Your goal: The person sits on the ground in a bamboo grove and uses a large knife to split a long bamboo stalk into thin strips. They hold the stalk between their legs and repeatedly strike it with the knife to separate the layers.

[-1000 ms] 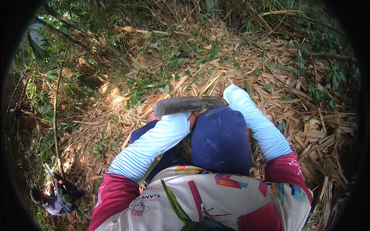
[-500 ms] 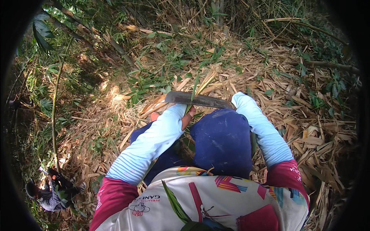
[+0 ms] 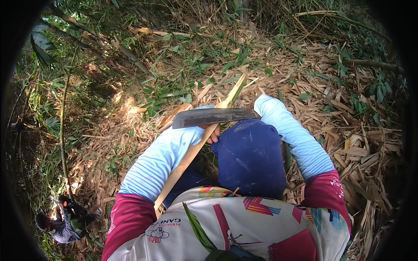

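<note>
A long pale bamboo strip (image 3: 185, 163) runs slantwise from beside my left upper arm up past my knees, its far end yellow-green. My left hand (image 3: 213, 134) is closed around it, fingers showing just below the blade; the rest is hidden by blade and sleeve. The dark, broad blade of a machete (image 3: 204, 117) lies across the strip, pointing left. At its right end my right hand (image 3: 256, 106) grips the handle, though the sleeve cuff covers most of that hand and the handle too.
My knees in blue trousers (image 3: 250, 161) are bent close under the blade. Dry bamboo leaves and sheaths (image 3: 313, 108) litter the ground. Bamboo stems (image 3: 126, 52) lean at the upper left, with a thin upright stem (image 3: 64, 135) below. Another person (image 3: 65, 222) sits at the lower left.
The bamboo strip has turned from a narrow green edge to its broad pale face, slanting past my left arm. The machete blade has shifted slightly left, its tip lower.
</note>
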The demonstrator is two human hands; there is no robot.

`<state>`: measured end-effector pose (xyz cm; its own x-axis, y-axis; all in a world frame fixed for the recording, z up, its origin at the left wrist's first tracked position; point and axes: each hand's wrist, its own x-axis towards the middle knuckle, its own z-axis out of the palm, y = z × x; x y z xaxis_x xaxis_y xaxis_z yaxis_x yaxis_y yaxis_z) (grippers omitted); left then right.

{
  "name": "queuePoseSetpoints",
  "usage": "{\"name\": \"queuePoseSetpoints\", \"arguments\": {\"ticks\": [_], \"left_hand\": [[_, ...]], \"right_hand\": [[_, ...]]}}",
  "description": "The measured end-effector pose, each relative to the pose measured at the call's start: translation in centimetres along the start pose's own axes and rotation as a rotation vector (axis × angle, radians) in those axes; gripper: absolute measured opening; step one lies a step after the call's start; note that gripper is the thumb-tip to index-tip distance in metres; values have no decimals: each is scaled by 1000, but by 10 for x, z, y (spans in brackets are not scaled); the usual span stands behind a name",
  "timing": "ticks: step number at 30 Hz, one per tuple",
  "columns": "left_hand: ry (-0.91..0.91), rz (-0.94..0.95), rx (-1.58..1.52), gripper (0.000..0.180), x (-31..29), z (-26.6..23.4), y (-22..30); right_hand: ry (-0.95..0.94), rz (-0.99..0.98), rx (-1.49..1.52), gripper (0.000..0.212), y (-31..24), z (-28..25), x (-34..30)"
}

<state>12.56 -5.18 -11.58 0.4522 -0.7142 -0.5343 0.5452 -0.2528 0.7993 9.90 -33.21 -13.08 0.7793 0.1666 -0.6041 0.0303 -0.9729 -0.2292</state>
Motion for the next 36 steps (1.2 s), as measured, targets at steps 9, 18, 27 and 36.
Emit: {"name": "queuePoseSetpoints", "arguments": {"ticks": [9,18,27,36], "left_hand": [[74,2,112,31,-2,16,5],[214,202,381,31,2,32,-1],[391,466,857,31,12,58,-7],[479,588,1061,31,22,67,-4]], "right_hand": [[97,-249,-47,36,22,27,35],[41,-34,50,30,-14,-3,-3],[161,-158,129,24,-27,-15,-38],[225,-196,115,23,-27,-14,-44]]}}
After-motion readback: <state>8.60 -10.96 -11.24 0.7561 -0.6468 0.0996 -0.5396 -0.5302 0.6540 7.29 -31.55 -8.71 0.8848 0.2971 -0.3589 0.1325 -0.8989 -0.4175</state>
